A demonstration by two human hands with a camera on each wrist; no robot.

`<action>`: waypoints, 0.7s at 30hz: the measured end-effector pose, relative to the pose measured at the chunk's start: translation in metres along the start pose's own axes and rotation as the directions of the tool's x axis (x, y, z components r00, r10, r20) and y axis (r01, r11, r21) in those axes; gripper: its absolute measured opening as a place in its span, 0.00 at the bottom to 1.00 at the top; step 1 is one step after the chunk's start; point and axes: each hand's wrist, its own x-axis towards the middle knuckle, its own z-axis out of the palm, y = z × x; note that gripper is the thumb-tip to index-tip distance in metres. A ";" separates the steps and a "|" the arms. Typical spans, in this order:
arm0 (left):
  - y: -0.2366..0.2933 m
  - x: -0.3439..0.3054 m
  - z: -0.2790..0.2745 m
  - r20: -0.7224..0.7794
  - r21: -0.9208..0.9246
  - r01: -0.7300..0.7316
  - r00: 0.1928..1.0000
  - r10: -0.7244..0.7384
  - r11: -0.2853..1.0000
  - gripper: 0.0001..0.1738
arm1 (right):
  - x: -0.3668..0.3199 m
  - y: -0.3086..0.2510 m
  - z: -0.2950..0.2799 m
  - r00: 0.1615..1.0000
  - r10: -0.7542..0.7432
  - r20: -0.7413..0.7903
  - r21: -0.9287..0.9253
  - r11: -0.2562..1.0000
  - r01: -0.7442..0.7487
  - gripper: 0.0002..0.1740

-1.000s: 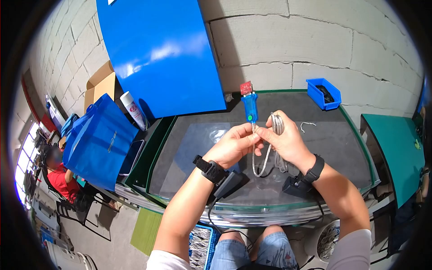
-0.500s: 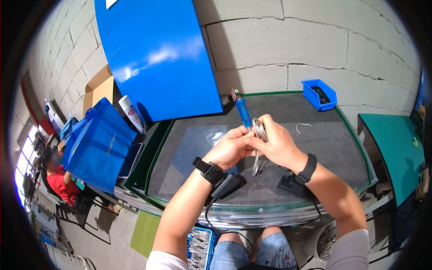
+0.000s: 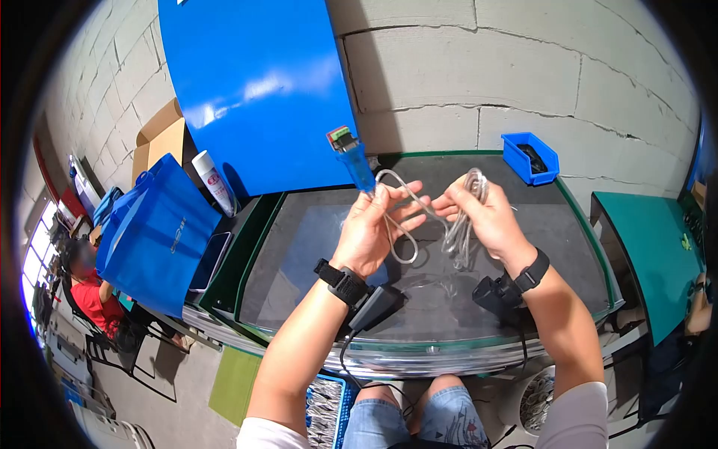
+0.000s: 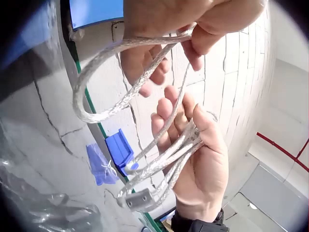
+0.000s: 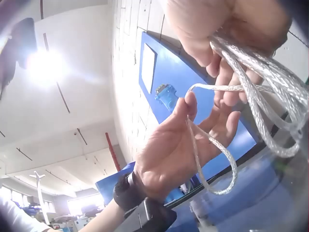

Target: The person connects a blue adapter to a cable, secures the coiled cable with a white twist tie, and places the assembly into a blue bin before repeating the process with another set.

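Above the dark work mat, my left hand pinches a clear, silvery braided cable just below its translucent blue connector. This connector points up and away, with a red and green piece at its far end. A loose loop of cable hangs beside the left fingers. My right hand holds the coiled rest of the cable between thumb and fingers, to the right and a little apart. In the left wrist view, a grey metallic plug hangs at the coil's lower end.
At the back right of the mat stands a blue bin with dark items. On the left are a blue bag, a spray can and a tall blue panel. A seated person in red is farther left.
My hands were together at the connector's base; now they are apart, the left with the connector moved left, the right with the coil moved right. A strand of cable spans between them.
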 end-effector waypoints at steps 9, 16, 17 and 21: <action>0.006 0.001 -0.012 -0.116 -0.200 -0.207 0.975 0.187 0.958 0.14 | 0.001 -0.013 -0.009 0.996 0.025 -0.080 0.095 0.995 -0.018 0.13; 0.011 0.003 -0.015 -0.070 -0.256 -0.268 0.963 0.259 0.929 0.14 | 0.000 -0.013 -0.013 0.990 0.090 0.109 -0.070 0.994 -0.083 0.10; 0.012 0.003 -0.013 -0.069 -0.256 -0.268 0.964 0.258 0.929 0.14 | -0.001 -0.014 -0.013 0.990 0.090 0.109 -0.070 0.994 -0.083 0.10; 0.016 0.001 -0.008 -0.175 -0.198 -0.276 0.954 0.243 0.941 0.16 | -0.003 -0.022 -0.012 0.953 0.238 0.188 -0.085 0.970 -0.226 0.10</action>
